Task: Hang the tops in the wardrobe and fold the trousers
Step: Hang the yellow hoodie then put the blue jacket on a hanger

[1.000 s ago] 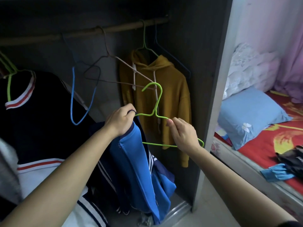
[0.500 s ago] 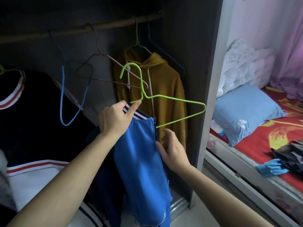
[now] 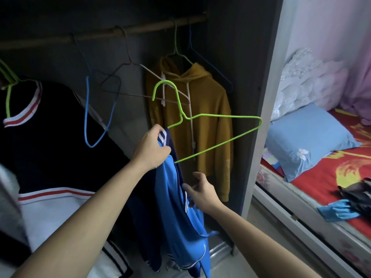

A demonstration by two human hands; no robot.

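Two bare hands reach forward into the open wardrobe (image 3: 241,77). The left hand (image 3: 152,149) is raised near mid-height, knuckles up, its fingers curled tight round the striped collar of the blue jacket (image 3: 176,207), which hangs straight down from that grip. The left shoulder of the green hanger (image 3: 220,116) runs into the same fist at the collar. Its hook points up and left, and its right corner juts free towards the wardrobe's right side panel. The right hand (image 3: 202,193) sits lower and to the right, palm turned left, with the thumb lifted clear. Its fingers are loosely bent and apart, their tips touching the jacket's front edge without closing on it.

Farther in, a mustard hoodie (image 3: 210,117) hangs from the rail (image 3: 140,30). An empty blue hanger (image 3: 87,109) hangs to its left, and a black top with red-and-white trim (image 3: 50,137) is at far left. Dark clothes (image 3: 357,193) lie on the bed (image 3: 321,177) at right.

A second ago the right hand gripped the hanger's lower bar near its right corner. It has since let go and dropped to the jacket. Half a second ago the left forefinger stretched up along the hanger's neck, and now it is folded over the collar with the others.
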